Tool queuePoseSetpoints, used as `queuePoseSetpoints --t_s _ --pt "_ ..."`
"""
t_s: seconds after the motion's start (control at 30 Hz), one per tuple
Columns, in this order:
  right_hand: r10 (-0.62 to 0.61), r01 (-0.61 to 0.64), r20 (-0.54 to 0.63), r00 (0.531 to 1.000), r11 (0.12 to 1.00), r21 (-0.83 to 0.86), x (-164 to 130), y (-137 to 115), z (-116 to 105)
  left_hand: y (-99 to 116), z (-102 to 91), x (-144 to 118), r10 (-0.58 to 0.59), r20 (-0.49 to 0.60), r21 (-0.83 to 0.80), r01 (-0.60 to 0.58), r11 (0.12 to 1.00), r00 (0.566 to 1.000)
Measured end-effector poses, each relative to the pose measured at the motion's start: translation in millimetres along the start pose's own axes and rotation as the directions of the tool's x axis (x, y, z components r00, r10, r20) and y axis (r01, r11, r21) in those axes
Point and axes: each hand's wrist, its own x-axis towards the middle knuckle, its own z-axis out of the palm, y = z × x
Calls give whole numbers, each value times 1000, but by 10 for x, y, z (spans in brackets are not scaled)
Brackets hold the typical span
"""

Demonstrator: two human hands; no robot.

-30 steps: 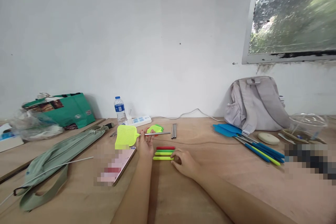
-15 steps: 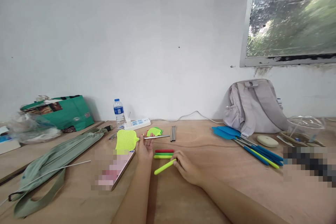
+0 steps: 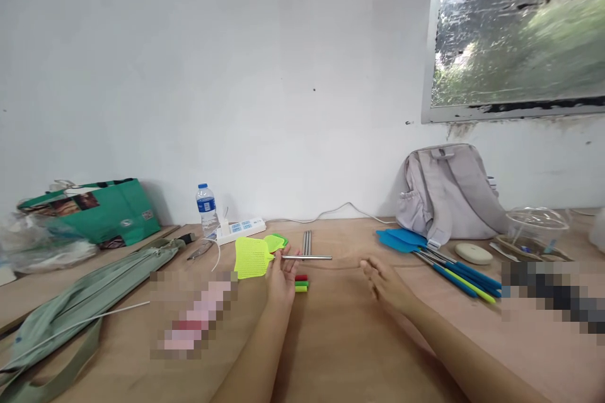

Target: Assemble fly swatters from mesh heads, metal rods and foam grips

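Note:
My left hand (image 3: 282,280) is closed around the metal rod (image 3: 309,257) of a fly swatter. Its yellow-green mesh head (image 3: 252,258) points left, and the bare rod end points right. To the right, my right hand (image 3: 385,283) hovers over the table with fingers curled together; whatever is in them is hidden. Red, green and yellow-green handles (image 3: 301,288) lie partly behind my left hand. Several loose metal rods (image 3: 307,242) lie just beyond, and more swatter heads (image 3: 276,242) lie behind the held one.
Blue swatters (image 3: 401,240) with long handles lie at right, before a grey backpack (image 3: 449,192). A round beige case (image 3: 473,254) and a clear plastic bowl (image 3: 537,220) are farther right. At left are a green bag (image 3: 127,214), a water bottle (image 3: 206,204), a power strip (image 3: 243,228) and a grey-green strap bag (image 3: 94,286).
My left hand has shifted right with the swatter. My right hand has moved right, away from the handles, and the yellow-green handle it held is no longer visible.

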Motion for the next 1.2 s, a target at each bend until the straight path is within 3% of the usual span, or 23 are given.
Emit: queuePoseSetpoints --t_s 0.1,0.2,0.43,1.2 --pt "-192 237 152 970 892 -385 -57 -79 -23 -47 62 -82 -45 19 12 44 999 999" --pt "-272 340 206 940 791 -508 -114 -138 17 -75 95 -127 -71 54 20 70 997 996" --pt "-264 292 132 956 785 -546 -127 -223 78 -129 103 -167 -91 77 56 87 995 993" --pt "-339 346 135 931 704 -620 -153 -346 35 -129 133 -190 -102 64 22 100 995 993"
